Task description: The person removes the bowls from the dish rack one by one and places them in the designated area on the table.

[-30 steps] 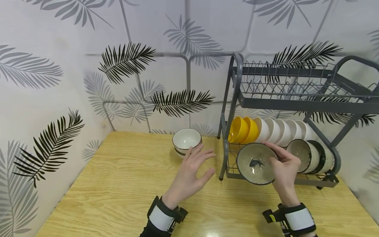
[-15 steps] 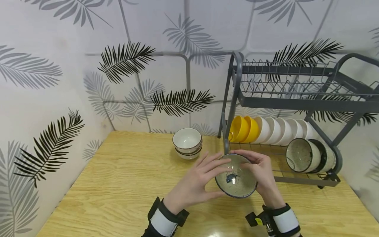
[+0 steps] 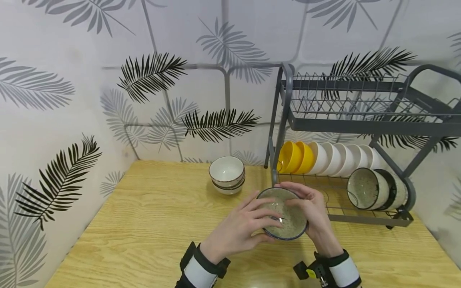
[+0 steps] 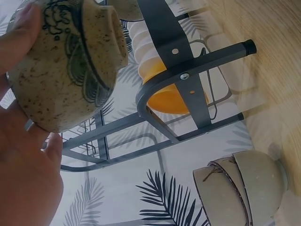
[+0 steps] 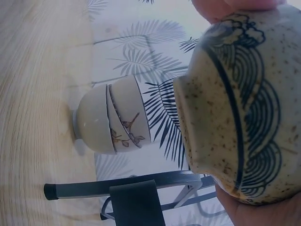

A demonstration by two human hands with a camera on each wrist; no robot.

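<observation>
A speckled beige bowl (image 3: pixel 288 224) with a dark rim is held above the table in front of the rack, its inside facing the head camera. Blue wave patterns show on its outer wall (image 5: pixel 225 108) in the right wrist view. My right hand (image 3: pixel 315 212) grips the right side, thumb inside and fingers behind the rim. On the left side, my left hand (image 3: pixel 241 228) pinches the rim, with several fingers over the inside and the thumb at the lower outside edge. Beyond my left hand stands a stack of white bowls (image 3: pixel 227 170) with brown rims.
A dark grey two-tier dish rack (image 3: pixel 288 116) stands at the right. Its lower tier holds yellow bowls (image 3: pixel 304 157), a row of white bowls (image 3: pixel 345 160) and speckled bowls (image 3: pixel 365 188) on their sides. The wooden table (image 3: pixel 144 216) meets a leaf-patterned wall (image 3: pixel 201 92).
My right hand has brought the speckled bowl left and slightly down, away from the rack. My left hand, free a second ago, has moved onto the bowl and taken hold of its rim.
</observation>
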